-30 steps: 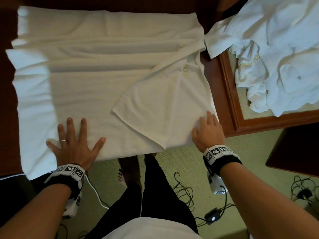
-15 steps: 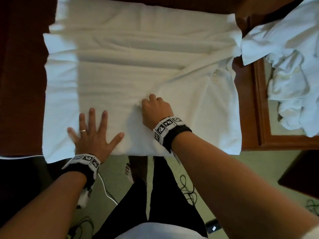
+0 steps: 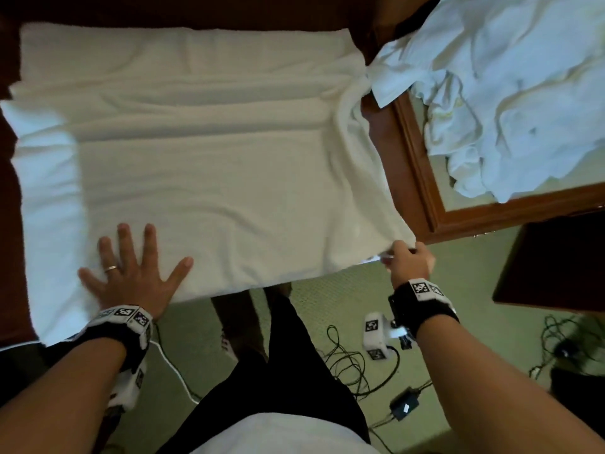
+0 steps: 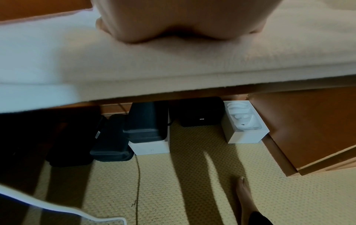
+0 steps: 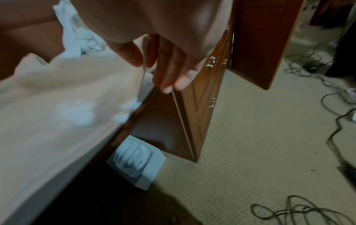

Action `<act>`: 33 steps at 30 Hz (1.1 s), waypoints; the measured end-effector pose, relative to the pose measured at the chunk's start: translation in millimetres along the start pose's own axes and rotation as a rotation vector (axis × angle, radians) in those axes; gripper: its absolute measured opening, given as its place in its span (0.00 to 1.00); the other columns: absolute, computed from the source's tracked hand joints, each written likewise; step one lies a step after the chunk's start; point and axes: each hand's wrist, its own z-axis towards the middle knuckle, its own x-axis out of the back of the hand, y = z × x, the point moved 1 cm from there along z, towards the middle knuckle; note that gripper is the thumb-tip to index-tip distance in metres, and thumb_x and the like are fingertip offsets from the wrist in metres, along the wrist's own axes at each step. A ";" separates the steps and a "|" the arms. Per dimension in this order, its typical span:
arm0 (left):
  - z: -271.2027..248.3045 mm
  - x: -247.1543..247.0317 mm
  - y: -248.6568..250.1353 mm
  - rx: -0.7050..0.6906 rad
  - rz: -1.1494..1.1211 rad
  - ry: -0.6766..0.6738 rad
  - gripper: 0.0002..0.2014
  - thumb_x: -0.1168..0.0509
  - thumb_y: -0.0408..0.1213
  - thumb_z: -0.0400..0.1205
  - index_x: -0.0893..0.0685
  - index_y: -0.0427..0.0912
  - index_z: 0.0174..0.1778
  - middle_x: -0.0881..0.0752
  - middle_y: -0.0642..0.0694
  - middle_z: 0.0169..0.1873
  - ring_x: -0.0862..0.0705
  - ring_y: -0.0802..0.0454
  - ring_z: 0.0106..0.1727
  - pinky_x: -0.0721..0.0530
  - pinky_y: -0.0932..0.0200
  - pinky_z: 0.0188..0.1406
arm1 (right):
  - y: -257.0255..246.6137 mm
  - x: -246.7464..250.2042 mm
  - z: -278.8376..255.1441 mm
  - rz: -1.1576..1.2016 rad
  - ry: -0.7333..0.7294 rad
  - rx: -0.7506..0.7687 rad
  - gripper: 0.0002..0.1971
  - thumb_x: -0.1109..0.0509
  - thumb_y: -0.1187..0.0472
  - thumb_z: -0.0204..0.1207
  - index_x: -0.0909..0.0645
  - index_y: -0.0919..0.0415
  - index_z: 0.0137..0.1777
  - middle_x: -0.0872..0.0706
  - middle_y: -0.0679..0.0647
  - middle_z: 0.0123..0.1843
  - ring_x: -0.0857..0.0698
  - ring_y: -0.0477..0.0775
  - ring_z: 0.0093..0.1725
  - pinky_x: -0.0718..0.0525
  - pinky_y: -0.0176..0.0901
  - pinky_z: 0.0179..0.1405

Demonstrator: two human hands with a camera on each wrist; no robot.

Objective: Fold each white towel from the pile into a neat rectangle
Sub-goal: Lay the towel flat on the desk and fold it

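A large white towel [image 3: 209, 165] lies spread over the dark wooden table [image 3: 9, 244], with long creases across its far half. My left hand [image 3: 134, 267] presses flat on its near left part, fingers splayed; the left wrist view shows only the heel of the palm on the towel [image 4: 173, 60]. My right hand [image 3: 396, 253] pinches the towel's near right corner at the table edge. In the right wrist view the thin towel edge sits between thumb and fingers [image 5: 169, 73], and the towel [image 5: 57, 99] is blurred. The pile of crumpled white towels [image 3: 510, 93] lies at the upper right.
The pile rests on a wood-framed side table [image 3: 422, 178] that touches the towel's far right corner. A dark cabinet [image 3: 550, 263] stands right. Cables [image 3: 347, 362] and a black adapter [image 3: 404, 407] lie on the carpet. Black cases [image 4: 146, 121] and a white box [image 4: 244, 121] sit under the table.
My right hand went from the towel's middle to its near right corner and took hold of it. The diagonal folded-over flap is gone and the towel lies flat. The left hand stayed put.
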 end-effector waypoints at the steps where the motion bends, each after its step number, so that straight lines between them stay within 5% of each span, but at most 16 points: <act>1: 0.1 -0.2 -0.1 0.000 -0.003 -0.002 0.48 0.64 0.83 0.71 0.71 0.67 0.83 0.74 0.54 0.85 0.69 0.43 0.87 0.61 0.23 0.79 | 16.1 11.8 3.0 -0.079 0.051 -0.036 0.13 0.32 0.54 0.62 0.16 0.63 0.40 0.12 0.62 0.36 0.11 0.66 0.37 0.11 0.59 0.42; 3: 0.8 -0.3 0.0 0.002 0.003 -0.011 0.48 0.64 0.84 0.70 0.72 0.67 0.83 0.75 0.55 0.84 0.69 0.43 0.87 0.61 0.23 0.80 | 33.0 25.8 -0.6 -0.296 0.165 -0.001 0.17 0.34 0.52 0.68 0.15 0.61 0.51 0.12 0.64 0.50 0.14 0.68 0.53 0.16 0.57 0.52; 5: 1.3 0.8 0.8 0.002 0.006 -0.023 0.48 0.63 0.83 0.70 0.72 0.67 0.83 0.75 0.54 0.84 0.70 0.43 0.87 0.61 0.23 0.80 | 32.7 24.6 -9.1 -0.469 0.175 0.245 0.22 0.36 0.55 0.74 0.20 0.63 0.66 0.19 0.66 0.65 0.22 0.67 0.65 0.25 0.55 0.62; 7: 0.2 2.2 -0.4 -0.007 0.004 -0.031 0.48 0.62 0.83 0.71 0.71 0.67 0.83 0.75 0.54 0.84 0.70 0.43 0.87 0.62 0.24 0.80 | 26.3 14.0 -15.0 -0.715 -0.038 0.512 0.27 0.34 0.56 0.79 0.28 0.58 0.78 0.30 0.61 0.80 0.31 0.63 0.76 0.31 0.59 0.71; 9: 0.0 3.2 -4.7 -0.013 0.005 -0.032 0.48 0.62 0.83 0.71 0.71 0.68 0.83 0.75 0.55 0.84 0.69 0.43 0.87 0.62 0.24 0.80 | 27.3 6.2 -9.0 -0.960 -0.246 0.623 0.28 0.38 0.50 0.84 0.35 0.53 0.83 0.41 0.56 0.87 0.40 0.59 0.84 0.35 0.65 0.76; 12: 0.1 4.6 -11.0 -0.001 0.013 -0.034 0.49 0.60 0.83 0.71 0.69 0.67 0.84 0.73 0.54 0.85 0.68 0.43 0.87 0.60 0.25 0.81 | 16.0 3.6 0.8 -1.028 -0.236 0.542 0.21 0.42 0.51 0.84 0.25 0.55 0.74 0.35 0.55 0.84 0.35 0.61 0.80 0.31 0.63 0.73; 15: 1.9 10.3 -9.3 -0.019 -0.015 0.051 0.49 0.58 0.82 0.73 0.59 0.62 0.87 0.63 0.49 0.88 0.62 0.40 0.88 0.57 0.24 0.81 | -12.6 -17.1 -1.8 -0.973 -0.184 0.684 0.21 0.38 0.52 0.82 0.22 0.60 0.72 0.29 0.58 0.81 0.31 0.64 0.76 0.29 0.61 0.69; 18: 9.0 18.6 -5.7 -0.022 -0.031 0.083 0.45 0.55 0.81 0.74 0.55 0.65 0.86 0.60 0.50 0.88 0.60 0.39 0.88 0.57 0.24 0.82 | -32.5 -51.5 0.4 -1.113 -0.401 0.842 0.29 0.40 0.46 0.83 0.37 0.49 0.83 0.44 0.58 0.88 0.42 0.66 0.84 0.35 0.64 0.76; 23: 42.1 30.0 -14.1 -0.030 0.049 0.062 0.46 0.57 0.83 0.72 0.61 0.71 0.85 0.67 0.53 0.87 0.61 0.39 0.88 0.51 0.23 0.81 | -52.7 -94.3 37.5 -1.240 -0.643 0.691 0.36 0.48 0.33 0.83 0.61 0.37 0.86 0.70 0.51 0.88 0.66 0.68 0.86 0.53 0.74 0.82; 27: 76.3 53.5 -11.7 -0.074 0.006 0.095 0.50 0.53 0.84 0.69 0.56 0.67 0.86 0.63 0.53 0.88 0.57 0.40 0.88 0.50 0.25 0.81 | -83.7 -123.5 67.2 -1.213 -0.649 0.770 0.38 0.46 0.31 0.81 0.56 0.39 0.87 0.68 0.52 0.88 0.65 0.68 0.86 0.52 0.75 0.82; 31: 66.6 56.0 -4.9 -0.230 0.027 0.229 0.55 0.50 0.83 0.66 0.46 0.59 0.88 0.52 0.48 0.89 0.49 0.37 0.87 0.46 0.27 0.81 | -92.1 -126.2 59.7 -1.090 -0.574 0.952 0.39 0.39 0.34 0.80 0.44 0.51 0.86 0.58 0.57 0.90 0.56 0.64 0.88 0.47 0.71 0.83; 33: 42.9 37.5 -5.6 -0.303 0.112 0.200 0.59 0.52 0.87 0.62 0.49 0.58 0.88 0.53 0.49 0.89 0.49 0.37 0.87 0.47 0.26 0.81 | -74.4 -109.5 41.6 -1.087 -0.658 1.088 0.46 0.44 0.25 0.76 0.50 0.49 0.88 0.61 0.56 0.89 0.59 0.64 0.88 0.52 0.69 0.84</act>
